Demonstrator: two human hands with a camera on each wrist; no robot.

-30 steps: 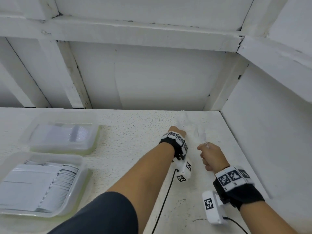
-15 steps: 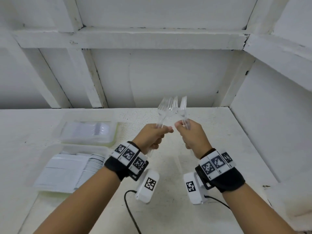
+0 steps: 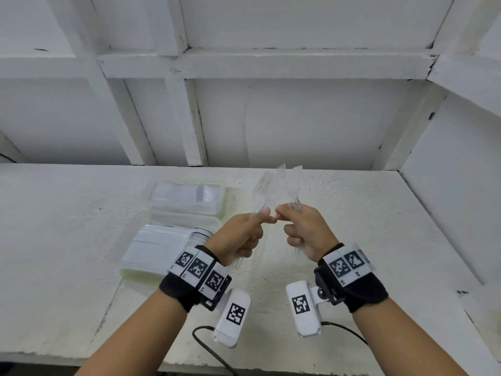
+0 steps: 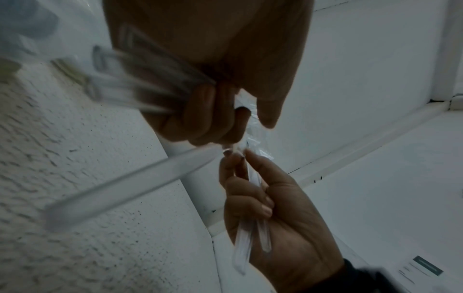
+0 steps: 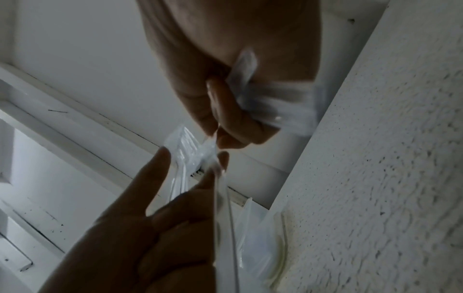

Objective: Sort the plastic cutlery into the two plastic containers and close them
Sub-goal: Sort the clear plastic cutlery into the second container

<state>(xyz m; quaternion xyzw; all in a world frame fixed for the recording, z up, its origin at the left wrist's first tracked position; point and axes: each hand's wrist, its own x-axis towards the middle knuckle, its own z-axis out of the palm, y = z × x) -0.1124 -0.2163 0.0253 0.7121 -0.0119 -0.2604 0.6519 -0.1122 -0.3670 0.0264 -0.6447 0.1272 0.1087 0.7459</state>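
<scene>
Clear plastic forks [image 3: 287, 185], light, slick and springy, stand bunched by their handles in the curled left hand [image 3: 238, 237] and right hand [image 3: 306, 234], fingertips meeting.

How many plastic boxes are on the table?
2. The far container sits toward the wall; the near container lies just in front of it, left of the left hand. Both hold clear cutlery.

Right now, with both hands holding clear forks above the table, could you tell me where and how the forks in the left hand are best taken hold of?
Probably by the bare handles below the left hand, coming from underneath. The clear forks stand with tines up, and the right hand crowds the necks, so the protruding handle ends are the freest part to pinch with the fingers.
</scene>
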